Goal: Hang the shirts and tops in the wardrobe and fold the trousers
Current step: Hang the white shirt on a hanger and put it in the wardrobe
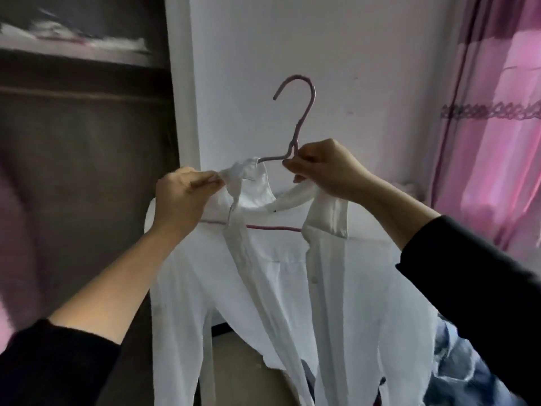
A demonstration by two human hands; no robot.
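You hold a white shirt [263, 288] on a pink hanger [305, 115] in the middle of the frame, in front of a white wall panel [351, 68]. Your right hand [325, 168], right of centre, has its fingers curled tightly round the hanger's neck, just below the hook. The hook stands free above your hand, its open end pointing left, touching nothing.

Your left hand [181, 197], left of centre, pinches the tip of the shirt's collar [254, 189] between thumb and fingers, pulling it out to the left. The collar is partly over the hanger's left shoulder. The hanger's lower bar shows as a pink line across the open neck of the shirt. The shirt front hangs open and unbuttoned, and its body falls out of the bottom of the frame.

The wardrobe [73, 171] fills the left side of the frame as a dark opening. Its right edge meets the white panel just left of your left hand. A shelf [73, 51] crosses the upper left, with blurred pale things on it, and a darker horizontal band runs below it. I cannot tell whether that band is a rail.

A pink curtain [497, 142] hangs down the right edge. A blue denim garment [459, 361] lies in the lower right, just beside the shirt's hem.
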